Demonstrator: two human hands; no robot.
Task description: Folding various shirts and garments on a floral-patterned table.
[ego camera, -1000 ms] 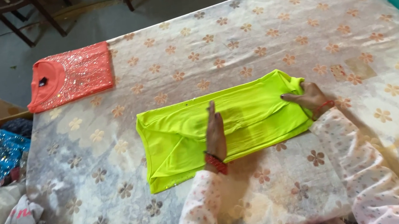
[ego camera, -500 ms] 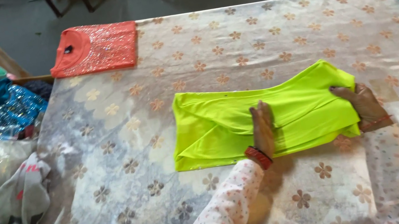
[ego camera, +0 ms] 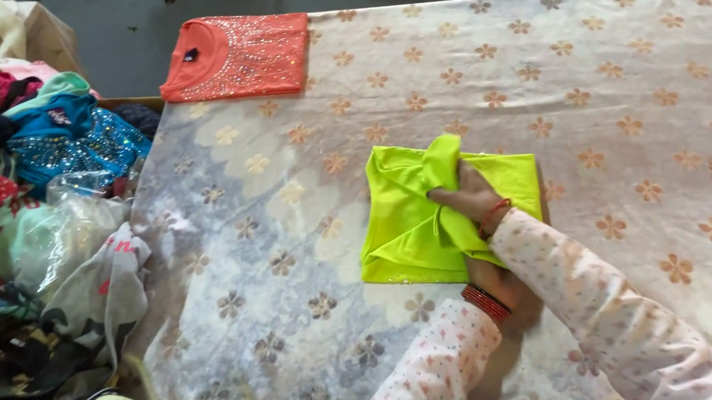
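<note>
Head view, looking down over two sleeved forearms crossed above a table (ego camera: 642, 65) draped in a flower-patterned cloth. Right hand (ego camera: 470, 198) reaching in from the lower right, wrist bent, fingers curled over and pinching a bunched fold of the neon yellow-green garment (ego camera: 408, 220), thumb hidden under the fabric. Red thread around that wrist. Left hand (ego camera: 507, 285) tucked low beneath the right forearm, mostly hidden by the sleeve; whether spread or curled cannot be told, only that its back shows at the garment's near edge, red bangles (ego camera: 486, 302) just behind it on the wrist. Both sleeves (ego camera: 605, 303) white with small pink dots, right forearm lying across and above the left.

Garment folded into a rough square directly under and ahead of the hands, flat on the table, one flap lifted in the right hand's grip. Folded orange top (ego camera: 236, 56) with beaded neckline well beyond the hands, at the far left corner. Heap of mixed clothes (ego camera: 4, 230) well off to the left of the hands, past the table's edge.
</note>
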